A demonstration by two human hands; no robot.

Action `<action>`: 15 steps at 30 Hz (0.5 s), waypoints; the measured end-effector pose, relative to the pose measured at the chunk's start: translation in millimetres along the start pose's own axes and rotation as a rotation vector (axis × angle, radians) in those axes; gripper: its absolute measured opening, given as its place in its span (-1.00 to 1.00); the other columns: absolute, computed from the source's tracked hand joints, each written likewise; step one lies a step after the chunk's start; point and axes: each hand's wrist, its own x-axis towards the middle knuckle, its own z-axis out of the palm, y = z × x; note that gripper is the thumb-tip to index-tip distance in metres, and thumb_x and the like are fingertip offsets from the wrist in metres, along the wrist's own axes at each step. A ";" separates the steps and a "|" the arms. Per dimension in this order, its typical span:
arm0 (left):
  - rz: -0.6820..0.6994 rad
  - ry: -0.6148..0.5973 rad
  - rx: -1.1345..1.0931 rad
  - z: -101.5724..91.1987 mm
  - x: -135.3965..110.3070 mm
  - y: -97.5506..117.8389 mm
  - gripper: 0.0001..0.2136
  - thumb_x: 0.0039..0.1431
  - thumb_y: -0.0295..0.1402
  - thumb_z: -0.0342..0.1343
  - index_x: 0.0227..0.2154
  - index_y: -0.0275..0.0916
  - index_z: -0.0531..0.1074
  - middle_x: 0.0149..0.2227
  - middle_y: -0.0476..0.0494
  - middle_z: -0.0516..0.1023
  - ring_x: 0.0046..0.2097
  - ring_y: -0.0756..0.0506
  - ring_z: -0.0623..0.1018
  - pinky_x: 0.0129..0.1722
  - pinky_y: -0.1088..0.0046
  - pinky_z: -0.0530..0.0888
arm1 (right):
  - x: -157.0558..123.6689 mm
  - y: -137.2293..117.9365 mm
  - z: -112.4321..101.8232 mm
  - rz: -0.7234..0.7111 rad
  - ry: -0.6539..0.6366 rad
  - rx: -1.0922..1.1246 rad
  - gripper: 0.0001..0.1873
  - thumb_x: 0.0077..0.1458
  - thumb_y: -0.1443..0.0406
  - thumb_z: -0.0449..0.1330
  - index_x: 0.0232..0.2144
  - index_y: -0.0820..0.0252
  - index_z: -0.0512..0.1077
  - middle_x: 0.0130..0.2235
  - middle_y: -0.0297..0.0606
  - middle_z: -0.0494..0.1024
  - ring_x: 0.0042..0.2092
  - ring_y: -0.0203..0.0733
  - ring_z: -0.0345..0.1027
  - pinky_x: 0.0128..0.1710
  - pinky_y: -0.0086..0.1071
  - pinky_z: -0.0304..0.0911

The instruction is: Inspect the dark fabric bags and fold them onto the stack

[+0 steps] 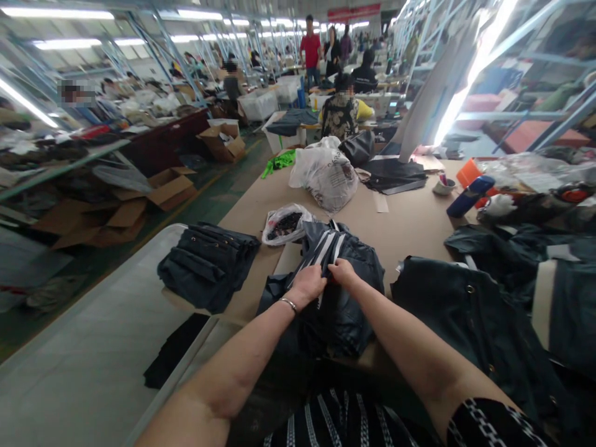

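Observation:
A bundle of dark fabric (363, 261) with white strips (326, 248) lies in front of me on the table. My left hand (308, 284), with a bracelet at the wrist, has its fingers closed on the fabric just left of the strips. On the other side my right hand (342, 272) pinches the same dark fabric close to a white strip. The two hands are a short gap apart. Just beyond them sits an open plastic bag of small dark pieces (287, 225). Folds of the cloth hide the fingertips.
Folded dark fabric (209, 264) is stacked at the left edge, and more dark pieces with metal eyelets (447, 304) lie at right. Farther back on the brown tabletop (261, 198) stand a stuffed plastic bag (326, 177) and a blue bottle (470, 195). Several people work beyond.

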 end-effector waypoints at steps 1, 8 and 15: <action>-0.005 -0.006 -0.063 -2.2 1.2 -2.4 -0.82 0.05 -0.32 0.09 -0.42 -0.37 0.43 -0.36 -0.29 0.49 -0.25 -0.22 0.49 -0.23 0.32 0.39 | -6.7 -0.6 -1.4 -0.022 -0.010 0.045 -0.92 -0.13 0.34 0.09 -0.57 0.23 0.23 -0.68 -0.41 0.25 -0.63 -0.34 0.17 -0.61 -0.47 0.14; -0.034 -0.196 -0.685 -16.4 -2.6 -9.1 -0.81 0.10 -0.44 0.04 -0.23 -0.40 0.42 -0.37 -0.12 0.51 -0.43 -0.01 0.47 -0.43 0.54 0.41 | -80.7 -11.5 -16.0 -0.185 -0.260 0.307 -0.66 -0.34 0.28 0.16 -0.38 0.27 0.37 -0.44 -0.33 0.48 -0.40 -0.27 0.33 -0.32 -0.41 0.29; -0.011 -0.457 -1.511 -35.6 -32.5 14.0 -0.79 -0.03 -0.55 0.16 -0.27 -0.44 0.40 -0.39 -0.21 0.50 -0.41 -0.08 0.50 -0.35 0.35 0.47 | -75.1 -3.5 -73.9 -0.242 -0.087 0.032 -0.67 -0.36 0.30 0.23 -0.39 0.24 0.38 -0.53 -0.43 0.40 -0.49 -0.36 0.21 -0.47 -0.47 0.16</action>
